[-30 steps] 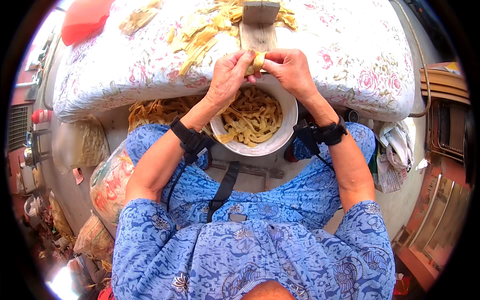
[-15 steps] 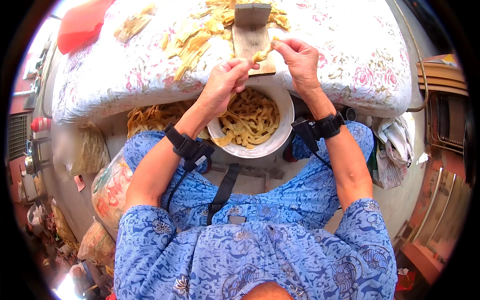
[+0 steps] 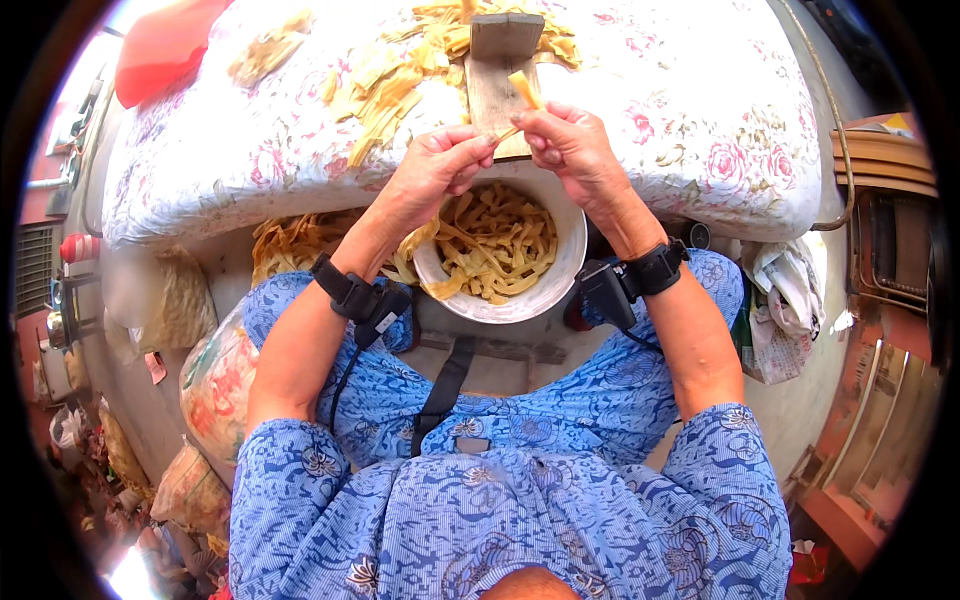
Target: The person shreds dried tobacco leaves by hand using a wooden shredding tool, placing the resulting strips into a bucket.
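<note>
Over the near edge of a cloth-covered table, my left hand [image 3: 440, 168] and my right hand [image 3: 577, 160] are close together, fingers pinched. Between them they hold a soft yellow strip [image 3: 525, 91]; one flat end sticks up above my right fingers, and a thin part runs across to my left fingertips. Behind it lies a wooden board [image 3: 490, 97] with an upright wooden block [image 3: 506, 40]. Below my hands stands a white basin [image 3: 505, 313] with many twisted yellow pieces [image 3: 500, 245] inside. Flat yellow strips [image 3: 385, 100] are heaped on the table left of the board.
A floral cloth [image 3: 700, 120] covers the table. A red plastic item [image 3: 165, 55] lies at its far left. More yellow strips [image 3: 300, 243] are under the table's left side. Filled bags [image 3: 215, 385] stand at left, and a white bag [image 3: 785, 285] is right of my knee.
My right hand has come down and left, closer to my left hand. The strip stretched between them is now mostly hidden by fingers, with a flat end pointing up.
</note>
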`<state>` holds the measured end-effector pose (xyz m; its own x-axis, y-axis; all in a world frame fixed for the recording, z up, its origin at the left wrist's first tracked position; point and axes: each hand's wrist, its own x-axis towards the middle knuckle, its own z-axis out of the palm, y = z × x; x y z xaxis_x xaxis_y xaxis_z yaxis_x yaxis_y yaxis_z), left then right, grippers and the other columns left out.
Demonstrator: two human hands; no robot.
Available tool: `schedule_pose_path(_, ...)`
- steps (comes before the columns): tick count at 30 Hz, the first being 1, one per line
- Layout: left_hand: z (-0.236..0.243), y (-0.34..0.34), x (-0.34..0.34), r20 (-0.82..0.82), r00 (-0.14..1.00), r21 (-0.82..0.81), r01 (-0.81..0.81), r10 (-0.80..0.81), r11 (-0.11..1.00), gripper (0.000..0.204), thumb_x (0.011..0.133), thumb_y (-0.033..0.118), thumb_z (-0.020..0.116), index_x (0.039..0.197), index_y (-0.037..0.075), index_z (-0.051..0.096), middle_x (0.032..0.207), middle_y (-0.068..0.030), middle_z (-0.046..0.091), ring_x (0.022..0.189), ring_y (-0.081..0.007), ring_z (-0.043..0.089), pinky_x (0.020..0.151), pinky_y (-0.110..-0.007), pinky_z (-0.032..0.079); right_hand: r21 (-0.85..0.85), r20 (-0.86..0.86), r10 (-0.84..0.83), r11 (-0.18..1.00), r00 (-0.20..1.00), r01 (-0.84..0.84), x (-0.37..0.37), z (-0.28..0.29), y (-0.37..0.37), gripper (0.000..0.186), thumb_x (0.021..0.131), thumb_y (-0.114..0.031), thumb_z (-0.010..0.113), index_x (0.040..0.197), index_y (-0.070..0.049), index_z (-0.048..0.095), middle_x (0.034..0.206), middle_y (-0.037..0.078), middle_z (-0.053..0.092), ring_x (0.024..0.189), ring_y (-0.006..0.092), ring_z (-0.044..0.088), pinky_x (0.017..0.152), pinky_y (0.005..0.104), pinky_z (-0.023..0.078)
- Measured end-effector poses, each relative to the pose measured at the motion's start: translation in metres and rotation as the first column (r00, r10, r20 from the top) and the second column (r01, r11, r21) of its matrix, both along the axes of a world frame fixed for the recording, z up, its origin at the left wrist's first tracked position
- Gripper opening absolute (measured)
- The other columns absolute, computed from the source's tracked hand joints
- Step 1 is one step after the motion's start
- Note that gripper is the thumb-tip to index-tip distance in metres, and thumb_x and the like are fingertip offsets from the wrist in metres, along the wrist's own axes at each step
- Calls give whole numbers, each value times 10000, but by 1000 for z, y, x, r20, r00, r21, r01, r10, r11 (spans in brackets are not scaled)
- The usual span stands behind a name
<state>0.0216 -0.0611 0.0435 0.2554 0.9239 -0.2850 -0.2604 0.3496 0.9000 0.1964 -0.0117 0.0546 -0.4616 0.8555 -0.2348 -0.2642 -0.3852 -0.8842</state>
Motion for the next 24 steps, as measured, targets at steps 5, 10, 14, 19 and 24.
schedule_pose_path(5,1,20,-9,-102,995,127,19,-6,992,197,870,232,540,776,68,595,606,71,460,507,-9,343,444,-162,266,-50,-46,-44,998,998,41,12,4,22,104,768,-74,632,688,-34,579,591,-13,514,454,18,392,415,141,290)
schedule_pose_path(10,8,66,-13,-457,877,339,19,147,940,186,878,220,517,817,62,596,629,70,466,558,-2,382,499,-157,319,213,53,-246,950,968,229,-8,-16,73,112,763,-104,664,726,-24,596,606,19,578,480,35,483,434,152,370)
schedule_pose_path(14,-30,97,-14,-572,758,500,21,312,866,197,869,198,526,841,19,603,675,44,538,611,-25,455,552,-174,377,406,255,-407,868,877,285,-21,-48,88,135,774,-125,653,734,-5,605,580,22,577,468,43,497,430,170,393)
schedule_pose_path(19,-33,84,-15,-430,859,492,-36,278,870,160,861,174,535,850,34,612,646,49,528,576,-16,439,516,-170,363,464,397,-347,874,850,140,-3,-37,73,226,749,-204,681,693,2,606,542,29,566,457,55,508,422,199,403)
schedule_pose_path(24,-3,44,-6,-431,899,353,91,76,931,160,866,167,529,839,28,601,614,46,502,555,-24,436,497,-172,355,595,744,-287,695,603,-404,14,12,26,273,761,-270,670,740,-2,625,567,23,565,530,63,529,477,205,419)
